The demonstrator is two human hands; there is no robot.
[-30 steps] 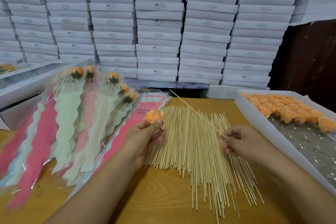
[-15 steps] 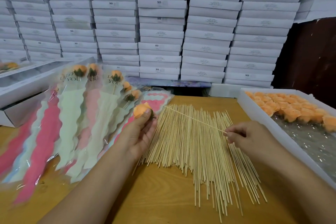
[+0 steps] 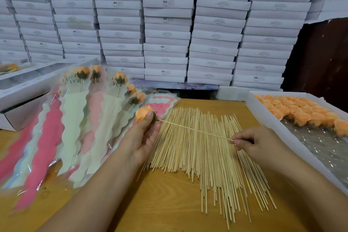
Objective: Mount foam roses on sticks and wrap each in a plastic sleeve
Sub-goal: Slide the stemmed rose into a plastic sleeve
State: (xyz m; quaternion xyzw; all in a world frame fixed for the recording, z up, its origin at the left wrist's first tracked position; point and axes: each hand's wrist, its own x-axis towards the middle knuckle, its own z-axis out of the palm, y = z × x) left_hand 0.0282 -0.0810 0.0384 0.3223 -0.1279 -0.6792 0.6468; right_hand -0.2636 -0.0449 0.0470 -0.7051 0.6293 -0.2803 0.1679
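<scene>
Wooden table (image 3: 169, 203) nearest. Pile of bare sticks (image 3: 207, 165) fanned out under and between both hands. Left hand (image 3: 143, 137) curled round an orange foam rose (image 3: 143, 114), thumb on top of the bloom. Right hand (image 3: 258, 143) pinches the near end of one stick (image 3: 195, 129) between thumb and fingertips; the stick's far end meets the rose's green base. Left of the left hand, wrapped roses in plastic sleeves (image 3: 71, 128), pink and pale green, overlapping. Right of the right hand, a white tray (image 3: 267, 118) of loose orange roses (image 3: 301, 113). Beyond both hands, stacked white boxes (image 3: 165, 24) wall to wall.
</scene>
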